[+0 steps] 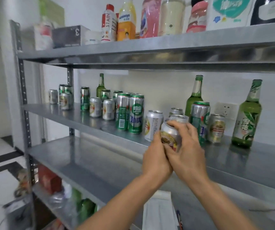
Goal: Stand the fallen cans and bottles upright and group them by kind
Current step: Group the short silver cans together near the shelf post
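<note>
Here, mid-frame, the left hand (156,157) and right hand (187,151) both curl around a tilted silver can (170,132), beside upright tall green cans (136,113) on the shelf (83,117).

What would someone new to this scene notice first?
The left hand and right hand together grip a short silver can in front of the middle shelf. Left of it stands a pair of tall green cans; at the far right, a green glass bottle stands upright.

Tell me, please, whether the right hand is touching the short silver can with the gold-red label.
Touching: head view shows fingers of the right hand curled over the short silver can.
</note>
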